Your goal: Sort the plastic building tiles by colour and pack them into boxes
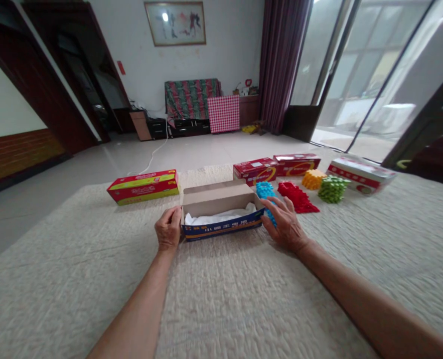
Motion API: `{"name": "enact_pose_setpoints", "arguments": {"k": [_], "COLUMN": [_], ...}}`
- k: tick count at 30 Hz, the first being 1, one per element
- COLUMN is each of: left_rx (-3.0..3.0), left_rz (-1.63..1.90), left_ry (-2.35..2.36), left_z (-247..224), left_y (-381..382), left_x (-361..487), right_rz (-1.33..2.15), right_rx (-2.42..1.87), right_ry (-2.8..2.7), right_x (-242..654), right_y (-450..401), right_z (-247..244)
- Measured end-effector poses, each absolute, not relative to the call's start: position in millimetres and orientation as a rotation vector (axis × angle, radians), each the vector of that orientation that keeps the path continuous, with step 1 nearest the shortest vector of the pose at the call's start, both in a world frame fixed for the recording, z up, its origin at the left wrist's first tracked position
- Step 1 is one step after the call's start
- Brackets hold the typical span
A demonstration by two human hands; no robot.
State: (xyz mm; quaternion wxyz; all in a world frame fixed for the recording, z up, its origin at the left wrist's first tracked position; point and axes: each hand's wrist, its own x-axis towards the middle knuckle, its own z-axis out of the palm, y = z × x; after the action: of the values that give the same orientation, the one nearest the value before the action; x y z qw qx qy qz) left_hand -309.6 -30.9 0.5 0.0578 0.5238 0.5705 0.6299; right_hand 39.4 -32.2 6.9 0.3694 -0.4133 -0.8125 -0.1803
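An uncapped dark blue cardboard box (pixel 224 228) sits in front of me on the pale quilted cover, its grey-brown lid flap (pixel 219 193) raised at the back. White crumpled material (pixel 217 216) lies inside. My left hand (pixel 169 228) is closed at the left end of the box, thumb and fingers on its edge. At the right end, my right hand (pixel 284 224) has its fingers spread, the thumb side against or very near the box wall. Blue interlocking plastic pieces (pixel 265 190) are partly hidden behind that hand, with red plastic pieces (pixel 298 197) just beyond it.
Orange pieces (pixel 313 179) and green pieces (pixel 333 189) stand to the right. A red-and-yellow box (pixel 143 187) lies at left. Two red boxes (pixel 254 170) stand at the back, and a white-and-red box (pixel 361 174) farther right. Tiled floor (pixel 202 148) lies beyond the cover.
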Motion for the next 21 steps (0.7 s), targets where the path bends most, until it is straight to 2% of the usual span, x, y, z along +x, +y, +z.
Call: {"name": "enact_pose_setpoints", "arguments": {"k": [21], "left_rx": [1.562], "left_rz": [1.858], "left_ry": [1.785], "left_z": [0.9], "left_y": [-31.5], "left_x": [-307.1], "right_rz": [-0.211], "right_rx": [-1.091], "right_ry": [-2.018], "right_x": [41.3], "right_y": [-56.1], "right_z": [6.0]}}
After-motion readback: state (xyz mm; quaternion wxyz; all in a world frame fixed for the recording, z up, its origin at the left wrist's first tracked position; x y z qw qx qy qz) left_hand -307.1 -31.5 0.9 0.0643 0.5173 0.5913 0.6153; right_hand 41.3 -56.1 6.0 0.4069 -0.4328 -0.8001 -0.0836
